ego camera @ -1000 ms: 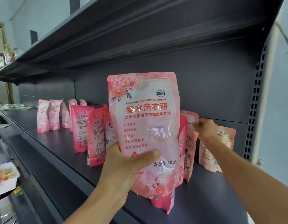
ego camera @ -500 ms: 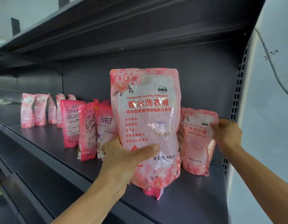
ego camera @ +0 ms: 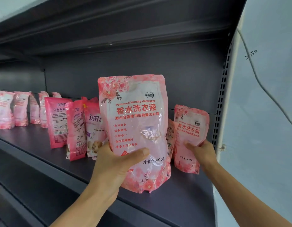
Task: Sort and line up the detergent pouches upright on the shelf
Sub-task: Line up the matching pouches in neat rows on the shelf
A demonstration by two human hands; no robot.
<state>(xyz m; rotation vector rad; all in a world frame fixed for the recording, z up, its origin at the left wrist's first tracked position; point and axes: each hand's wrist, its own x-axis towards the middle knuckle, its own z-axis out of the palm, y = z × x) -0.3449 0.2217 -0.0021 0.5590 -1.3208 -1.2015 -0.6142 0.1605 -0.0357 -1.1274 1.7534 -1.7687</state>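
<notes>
Shelf (ego camera: 183, 203) of dark metal carries darker pink pouches (ego camera: 73, 126) at middle and a pale row (ego camera: 19, 110) far left, with open room along its front edge. The left hand (ego camera: 115, 163) has its grip clamped on a large pouch (ego camera: 135, 128) reading "Perfumed laundry detergent", hiding packs behind it. The right hand (ego camera: 202, 153) pinches a second pouch (ego camera: 189, 136) upright near the perforated post (ego camera: 222, 99).

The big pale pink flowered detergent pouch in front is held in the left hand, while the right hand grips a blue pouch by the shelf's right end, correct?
Not quite: the head view shows the right hand gripping a smaller pale pink flowered pouch, not a blue one. The left hand does hold the big pale pink flowered detergent pouch.
</notes>
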